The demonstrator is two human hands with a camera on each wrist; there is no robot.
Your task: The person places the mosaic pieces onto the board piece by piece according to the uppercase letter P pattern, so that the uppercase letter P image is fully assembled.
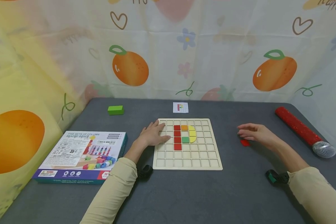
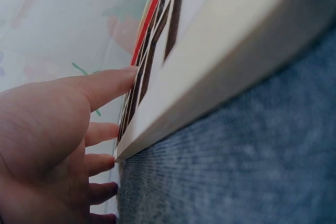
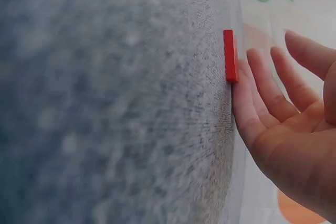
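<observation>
A pale wooden grid board (image 1: 184, 168) lies at the middle of the table. In its squares sit a column of red tiles (image 1: 177, 140), an orange tile (image 1: 184, 128), a green tile (image 1: 185, 139) and yellow rounded tiles (image 1: 192, 134). My left hand (image 1: 154, 134) rests on the board's left edge, fingers spread; in the left wrist view its thumb (image 2: 113, 85) touches the grid. To the right of the board, my right hand (image 1: 256, 133) hovers with relaxed fingers and holds nothing. Just beneath it, a loose red tile (image 1: 245, 142) lies on the table, close beside the fingers in the right wrist view.
A small printed pattern card (image 1: 180, 107) lies behind the board, and a green block (image 1: 115, 110) stands at the back left. On the left is a beaded-boxes toy box (image 1: 81, 155). A red microphone (image 1: 305, 130) lies along the right side.
</observation>
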